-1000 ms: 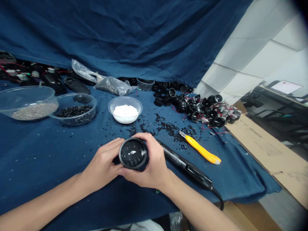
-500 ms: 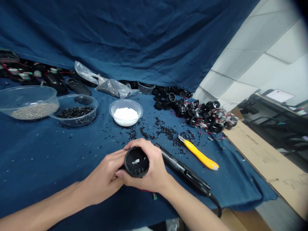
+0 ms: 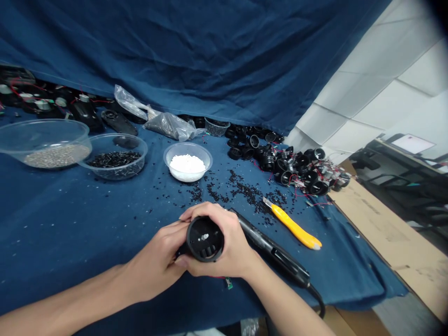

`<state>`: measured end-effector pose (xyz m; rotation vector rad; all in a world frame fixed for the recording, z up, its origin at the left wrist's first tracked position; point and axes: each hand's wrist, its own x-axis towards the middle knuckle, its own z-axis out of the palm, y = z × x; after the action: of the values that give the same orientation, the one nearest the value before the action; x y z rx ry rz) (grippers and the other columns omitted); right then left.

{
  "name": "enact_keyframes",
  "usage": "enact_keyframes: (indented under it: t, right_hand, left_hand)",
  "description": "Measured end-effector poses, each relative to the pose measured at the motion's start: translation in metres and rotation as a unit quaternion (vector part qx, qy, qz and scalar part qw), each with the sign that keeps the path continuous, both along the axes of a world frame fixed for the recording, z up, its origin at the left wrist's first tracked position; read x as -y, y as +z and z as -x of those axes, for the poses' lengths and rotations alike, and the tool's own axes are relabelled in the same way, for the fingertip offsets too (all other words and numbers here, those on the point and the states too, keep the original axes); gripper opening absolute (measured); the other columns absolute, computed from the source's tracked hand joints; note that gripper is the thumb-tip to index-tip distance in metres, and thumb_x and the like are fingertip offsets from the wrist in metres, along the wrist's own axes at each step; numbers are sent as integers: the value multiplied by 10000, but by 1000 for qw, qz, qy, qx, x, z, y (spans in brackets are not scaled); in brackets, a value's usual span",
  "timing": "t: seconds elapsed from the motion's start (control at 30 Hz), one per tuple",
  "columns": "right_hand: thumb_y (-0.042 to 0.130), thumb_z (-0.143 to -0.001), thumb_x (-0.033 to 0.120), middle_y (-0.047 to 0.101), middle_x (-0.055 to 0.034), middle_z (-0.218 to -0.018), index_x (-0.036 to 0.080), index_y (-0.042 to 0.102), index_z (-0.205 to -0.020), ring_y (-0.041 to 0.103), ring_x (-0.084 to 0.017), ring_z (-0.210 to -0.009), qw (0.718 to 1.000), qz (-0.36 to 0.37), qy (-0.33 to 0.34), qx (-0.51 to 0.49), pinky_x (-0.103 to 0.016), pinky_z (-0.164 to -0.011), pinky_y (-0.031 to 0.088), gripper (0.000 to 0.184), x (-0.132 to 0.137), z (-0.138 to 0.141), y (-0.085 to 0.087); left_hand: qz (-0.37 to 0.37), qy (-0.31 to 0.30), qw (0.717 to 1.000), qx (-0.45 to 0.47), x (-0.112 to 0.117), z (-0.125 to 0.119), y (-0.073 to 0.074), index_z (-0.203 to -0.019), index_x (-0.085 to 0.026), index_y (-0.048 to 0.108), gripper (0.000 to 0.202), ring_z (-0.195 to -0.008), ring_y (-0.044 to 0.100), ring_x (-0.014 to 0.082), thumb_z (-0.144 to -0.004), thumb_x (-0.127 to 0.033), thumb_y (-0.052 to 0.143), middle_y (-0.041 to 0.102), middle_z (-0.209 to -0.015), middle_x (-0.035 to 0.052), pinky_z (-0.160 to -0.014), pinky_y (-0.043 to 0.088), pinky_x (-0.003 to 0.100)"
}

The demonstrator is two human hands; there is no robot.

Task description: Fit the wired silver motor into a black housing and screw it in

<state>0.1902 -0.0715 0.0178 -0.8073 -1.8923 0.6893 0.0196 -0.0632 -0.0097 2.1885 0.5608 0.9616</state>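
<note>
Compared with a second ago, the black round housing (image 3: 205, 241) sits a little farther right and nearer the body, its open end turned more squarely to the viewer. A small green circuit board (image 3: 229, 283) with a red wire shows more fully below the hands. The right hand (image 3: 231, 245) is clamped around the housing's right side, index finger curved over the rim; the left hand (image 3: 159, 256) is closed on its left side, some fingers hidden behind. The hands touch, holding the housing over the near part of the blue cloth (image 3: 105, 224).

Black bits (image 3: 245, 189) lie scattered there, beside a yellow knife (image 3: 296, 226) and a black corded tool (image 3: 287, 263). Farther back stand a bowl of white pellets (image 3: 188, 149), a bowl of dark slender pieces (image 3: 115, 175) and a wider bowl of greyish grains (image 3: 42, 133), then a clear bag (image 3: 171, 125) and a heap of black parts (image 3: 276, 163) with red wires. A blue curtain (image 3: 175, 51) hangs behind; at right are a pale panelled wall (image 3: 371, 88), cardboard (image 3: 374, 210) and blurred furniture
</note>
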Motion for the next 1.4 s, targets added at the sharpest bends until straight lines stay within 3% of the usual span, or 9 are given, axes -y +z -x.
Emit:
enact_keyframes:
  t: [0.3,0.53,0.63,0.73,0.83,1.0,1.17,1.27,1.4]
  right_hand:
    - [761,-627,395,681,-33,-968,220,549,-944,651,-171,-874,1000,-5,23,4,-300,-849,454,420,1,-2,4]
    - [777,-593,382,680,-44,-950,210,556,-923,644,-176,-860,998,14,64,4,-305,-838,456,432,3,-3,10]
    - [796,-579,381,681,-45,-938,201,567,-916,634,-173,-844,995,38,87,14,-300,-825,460,445,3,-4,11]
    - [814,-583,404,673,-57,-944,196,559,-894,627,-170,-832,990,64,125,19,-292,-803,476,453,2,-6,12]
    - [830,-585,434,653,-77,-998,201,535,-871,621,-178,-884,989,66,134,12,-298,-826,487,472,-1,-7,12]
    - [854,-572,419,626,-102,-1069,204,538,-944,594,-212,-1015,997,0,72,9,-335,-899,470,533,-1,-6,8]
    - [818,-606,446,634,-91,-1019,208,530,-981,607,-222,-951,998,-61,-2,3,-360,-848,474,528,2,0,1]
    - [819,-603,434,635,-85,-1002,207,533,-990,606,-216,-929,998,-60,4,-5,-357,-844,472,532,2,1,0]
    - [794,-637,465,625,-85,-998,199,535,-989,596,-203,-922,998,-32,60,-9,-345,-849,480,511,1,-2,3]
  left_hand:
    - [4,3,1000,14,4,-1,0,-818,-169,535,77,-720,518,137,-828,-167,458,601,-807,0,-668,404,225]
    - [24,-12,1000,12,6,-1,6,-736,-166,512,76,-612,462,111,-780,-127,465,555,-679,-22,-576,382,194]
    - [74,-26,996,-34,7,1,6,-704,-156,519,97,-613,483,114,-778,-136,460,552,-666,-17,-576,396,193]
    - [171,-50,979,-99,8,2,6,-663,-144,534,125,-611,502,116,-782,-168,505,558,-662,-18,-565,411,189]
    - [223,-66,969,-81,8,0,7,-703,-135,573,123,-680,542,128,-804,-194,536,607,-734,-9,-619,450,195]
    - [98,-35,994,-30,2,-2,6,-787,-141,584,137,-720,563,142,-869,-215,503,639,-799,21,-662,453,225]
    - [-21,21,999,-22,-3,1,-1,-807,-152,563,289,-754,571,191,-925,-391,453,635,-818,70,-687,448,293]
    - [-48,21,998,-26,-3,2,-1,-785,-164,533,287,-732,555,191,-933,-381,417,627,-788,66,-667,435,298]
    - [-54,13,998,-30,0,1,3,-716,-180,469,178,-644,500,158,-880,-235,428,571,-689,23,-596,403,259]
